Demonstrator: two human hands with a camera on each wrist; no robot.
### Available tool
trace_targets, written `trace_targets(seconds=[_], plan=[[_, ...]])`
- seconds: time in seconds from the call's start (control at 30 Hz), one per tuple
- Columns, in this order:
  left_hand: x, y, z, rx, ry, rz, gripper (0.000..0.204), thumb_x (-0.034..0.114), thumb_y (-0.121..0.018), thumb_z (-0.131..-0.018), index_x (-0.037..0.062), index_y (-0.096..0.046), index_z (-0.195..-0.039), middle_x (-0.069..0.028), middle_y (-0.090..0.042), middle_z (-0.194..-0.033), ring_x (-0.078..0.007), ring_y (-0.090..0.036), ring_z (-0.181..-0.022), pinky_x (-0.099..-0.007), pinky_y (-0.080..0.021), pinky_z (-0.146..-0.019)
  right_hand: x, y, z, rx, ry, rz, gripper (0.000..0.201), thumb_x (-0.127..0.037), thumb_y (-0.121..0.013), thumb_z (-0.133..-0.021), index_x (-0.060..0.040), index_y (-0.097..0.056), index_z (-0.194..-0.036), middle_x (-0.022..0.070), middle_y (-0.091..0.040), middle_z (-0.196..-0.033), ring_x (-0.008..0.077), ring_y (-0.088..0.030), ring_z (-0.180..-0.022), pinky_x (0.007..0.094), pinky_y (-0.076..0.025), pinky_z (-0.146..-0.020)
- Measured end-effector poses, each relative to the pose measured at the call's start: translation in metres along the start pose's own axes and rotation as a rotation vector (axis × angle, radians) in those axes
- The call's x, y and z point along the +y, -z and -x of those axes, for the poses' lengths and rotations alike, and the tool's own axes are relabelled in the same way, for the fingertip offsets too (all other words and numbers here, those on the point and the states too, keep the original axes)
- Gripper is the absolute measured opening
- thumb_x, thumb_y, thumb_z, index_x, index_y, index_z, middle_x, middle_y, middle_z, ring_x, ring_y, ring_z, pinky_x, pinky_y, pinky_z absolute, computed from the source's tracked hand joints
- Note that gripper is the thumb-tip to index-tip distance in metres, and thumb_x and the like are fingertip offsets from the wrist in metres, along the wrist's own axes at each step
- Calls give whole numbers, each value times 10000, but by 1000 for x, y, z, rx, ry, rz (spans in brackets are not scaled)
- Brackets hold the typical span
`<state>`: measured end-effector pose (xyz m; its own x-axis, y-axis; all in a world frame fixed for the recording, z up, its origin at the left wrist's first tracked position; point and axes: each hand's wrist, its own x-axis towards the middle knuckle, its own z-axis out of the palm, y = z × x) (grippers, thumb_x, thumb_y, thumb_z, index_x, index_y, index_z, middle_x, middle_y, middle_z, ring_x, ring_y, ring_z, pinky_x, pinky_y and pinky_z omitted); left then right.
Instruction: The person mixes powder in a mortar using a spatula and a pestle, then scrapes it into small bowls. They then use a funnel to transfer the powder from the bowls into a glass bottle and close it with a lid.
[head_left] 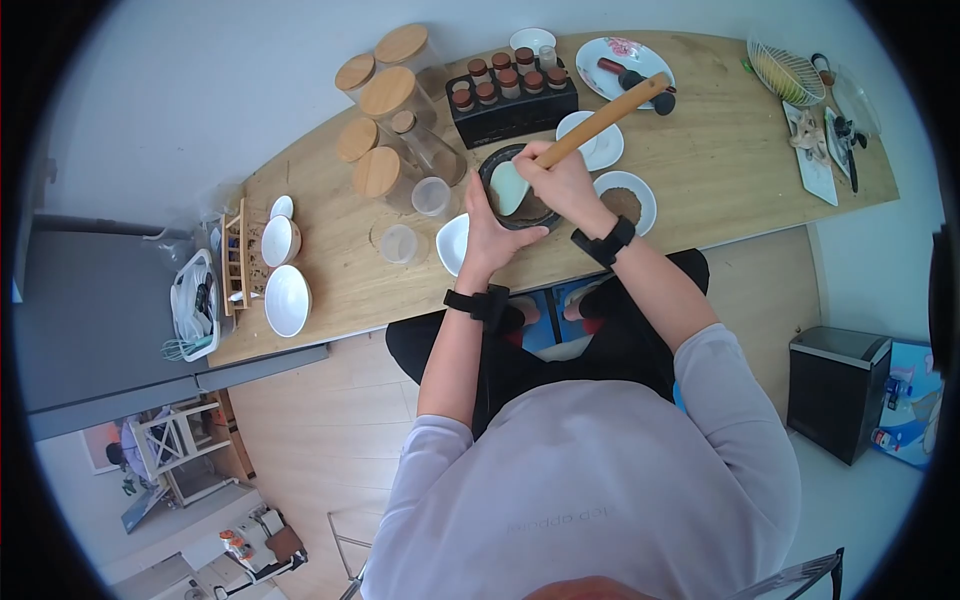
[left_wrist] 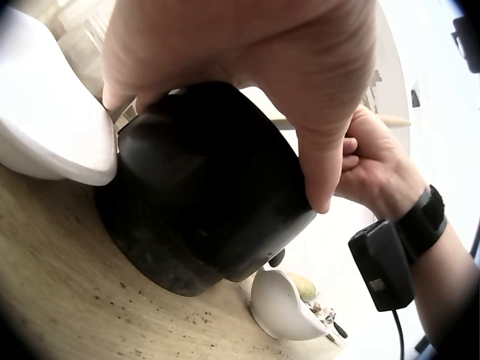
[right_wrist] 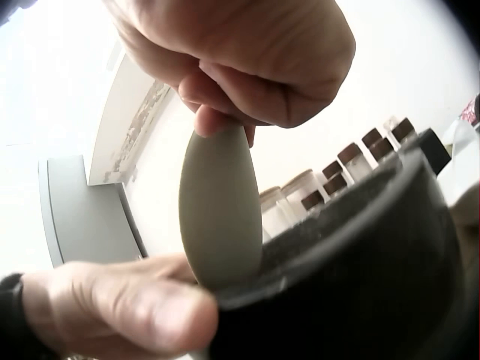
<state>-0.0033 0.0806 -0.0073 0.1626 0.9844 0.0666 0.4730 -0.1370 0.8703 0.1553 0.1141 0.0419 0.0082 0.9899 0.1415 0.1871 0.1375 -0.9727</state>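
Note:
A black mortar (head_left: 541, 222) stands on the table in front of the person; its dark side (left_wrist: 202, 187) fills much of the left wrist view. The left hand (head_left: 492, 235) holds it round the side, thumb and fingers spread along the wall. The right hand (head_left: 572, 192) grips a spatula by its wooden handle (head_left: 610, 118). Its pale green blade (head_left: 508, 188) dips into the mortar, and in the right wrist view the blade (right_wrist: 221, 206) stands upright against the inner rim. What lies in the mortar cannot be made out.
Right of the mortar are a bowl of brown powder (head_left: 622, 203) and a white dish (head_left: 600, 142). Behind stands a black rack (head_left: 515, 118) of small jars. Lidded glass jars (head_left: 395, 95), a white bowl (head_left: 453, 245) and two clear cups (head_left: 400, 244) are on the left.

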Motion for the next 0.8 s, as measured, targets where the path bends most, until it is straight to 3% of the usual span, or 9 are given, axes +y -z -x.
trace_targets(seconds=[0.1,0.27,0.37,0.4,0.53,0.63,0.67,0.8], plan=[[-5,1,1,7,-9,-17,1436,369,-955,-559,-101,-8,-1531,-289,-177,-1560,-374,-227,-1467,-396,-228,-1208,22,-7,0,50,12,134,181,-180,-632,-823,-9,-689,-820,139,-674,-695,286,-663,-653,367,-495,-620],[0,0,0,-4,-8,-14,1438,379,-954,-558,-101,-9,-1530,-292,-175,-1559,-382,-226,-1466,-400,-229,-1206,-1,6,-5,28,-6,146,192,-200,-632,-826,-20,-698,-827,154,-676,-702,312,-681,-676,391,-509,-633],[-1,2,1,-1,3,-12,1436,375,-955,-560,-99,-9,-1531,-292,-174,-1560,-382,-225,-1466,-400,-228,-1206,4,-8,-4,39,10,89,199,-208,-634,-828,-19,-694,-828,165,-675,-711,338,-682,-704,412,-512,-649],[-2,1,2,4,-3,-12,1436,374,-955,-560,-98,-9,-1532,-292,-175,-1560,-382,-225,-1465,-401,-228,-1207,19,-13,-6,58,62,192,201,-214,-638,-827,-18,-681,-811,175,-667,-714,368,-670,-724,432,-508,-657],[-4,1,-1,6,-20,-16,1435,370,-957,-561,-95,-9,-1533,-292,-174,-1561,-382,-224,-1466,-402,-226,-1208,13,12,-18,-22,17,296,227,-247,-629,-830,-30,-669,-779,188,-667,-724,393,-658,-737,454,-514,-667],[0,1,0,14,-4,-15,1427,296,-963,-542,-95,-7,-1527,-287,-194,-1543,-392,-253,-1448,-399,-257,-1199,-15,28,-20,-10,110,404,204,-217,-623,-834,-25,-679,-796,148,-642,-658,295,-646,-630,388,-479,-596],[-2,0,1,15,-7,-21,1427,295,-963,-543,-95,-6,-1528,-288,-189,-1547,-392,-251,-1450,-400,-255,-1200,-16,33,-22,-28,111,541,228,-242,-608,-838,-30,-678,-793,163,-656,-683,340,-649,-656,410,-488,-611],[-5,1,0,23,-23,-16,1423,294,-962,-544,-93,-12,-1530,-290,-180,-1556,-390,-243,-1458,-401,-249,-1203,-21,23,-13,-37,63,728,249,-259,-616,-829,-18,-675,-808,175,-664,-704,351,-649,-669,416,-491,-629]])
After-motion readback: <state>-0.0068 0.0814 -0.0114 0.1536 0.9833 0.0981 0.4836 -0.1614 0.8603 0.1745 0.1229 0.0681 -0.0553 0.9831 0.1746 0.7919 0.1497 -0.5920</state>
